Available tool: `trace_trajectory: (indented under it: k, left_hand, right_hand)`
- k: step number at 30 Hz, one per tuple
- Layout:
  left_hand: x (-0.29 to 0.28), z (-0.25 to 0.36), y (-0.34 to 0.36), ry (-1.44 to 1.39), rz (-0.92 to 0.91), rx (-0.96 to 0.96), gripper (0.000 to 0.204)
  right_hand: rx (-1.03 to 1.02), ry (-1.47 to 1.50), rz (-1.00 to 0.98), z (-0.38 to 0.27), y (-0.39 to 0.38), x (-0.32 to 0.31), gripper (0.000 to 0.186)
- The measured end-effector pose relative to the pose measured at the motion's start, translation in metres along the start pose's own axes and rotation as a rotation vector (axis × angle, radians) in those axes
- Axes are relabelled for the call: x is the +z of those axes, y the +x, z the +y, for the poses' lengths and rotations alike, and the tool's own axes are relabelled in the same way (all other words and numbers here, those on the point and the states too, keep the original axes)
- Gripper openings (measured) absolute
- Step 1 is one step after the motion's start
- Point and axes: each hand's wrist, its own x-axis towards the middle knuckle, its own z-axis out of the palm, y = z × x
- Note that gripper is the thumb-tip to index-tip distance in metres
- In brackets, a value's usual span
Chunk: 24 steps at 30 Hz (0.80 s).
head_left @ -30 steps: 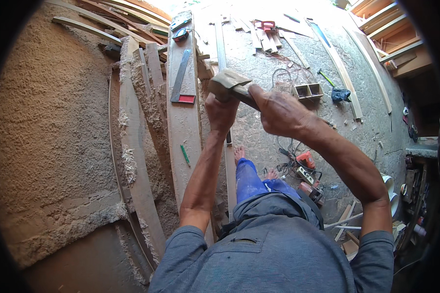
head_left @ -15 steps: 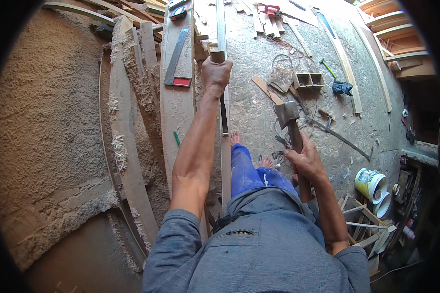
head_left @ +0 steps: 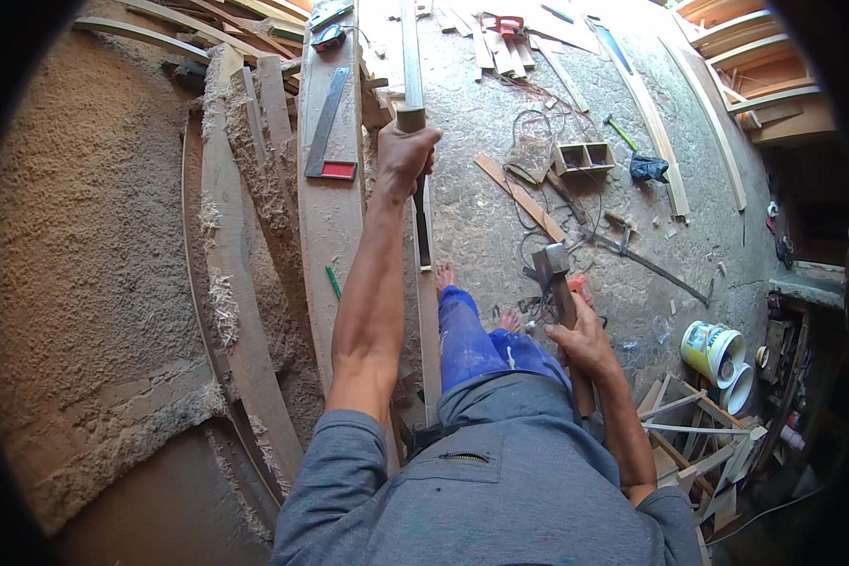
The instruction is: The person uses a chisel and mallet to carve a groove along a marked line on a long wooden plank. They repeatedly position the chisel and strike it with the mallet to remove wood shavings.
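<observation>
My left hand (head_left: 407,158) is closed in a fist round a chisel, whose blunt handle end (head_left: 411,120) shows above the fingers. Its dark blade (head_left: 421,212) points down at a long narrow wooden beam (head_left: 431,349), over a dark slot; how far the tip enters cannot be made out. Lower on the right, my right hand (head_left: 590,344) grips the wooden handle of a hatchet. The steel head (head_left: 552,259) stands upward with its squarish back showing, clear of the chisel. Beside the beam, a wide plank (head_left: 325,222) carries a try square (head_left: 332,168) and a green pencil (head_left: 334,282).
A tape measure (head_left: 329,38) sits on the plank's far end. Shaving-covered boards (head_left: 231,226) lean by the sawdust heap (head_left: 94,208) at left. On the floor lie a two-hole block (head_left: 583,158), a green-handled hammer (head_left: 621,133), a clamp bar (head_left: 646,264), cords and white buckets (head_left: 712,351).
My right hand has lowered slightly, and the hatchet has dropped and turned so its squarish back shows. My left hand stays on the chisel, shifted slightly left in the picture as the whole view moved.
</observation>
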Motion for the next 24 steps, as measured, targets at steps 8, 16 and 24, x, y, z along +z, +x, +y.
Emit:
trace_trajectory:
  k: [8, 16, 24]
  left_hand:
    - [0.02, 0.021, -0.115, 0.202, 0.24, 0.579, 0.024]
    - [0.009, 0.031, -0.084, 0.202, 0.141, 0.511, 0.023]
    - [0.006, 0.026, -0.081, 0.123, 0.129, 0.469, 0.023]
  right_hand:
    - [-0.039, -0.05, 0.002, 0.002, 0.009, -0.002, 0.064]
    - [-0.041, -0.054, -0.003, 0.008, 0.01, -0.001, 0.067]
    - [-0.016, -0.023, -0.015, 0.004, 0.009, -0.003, 0.065]
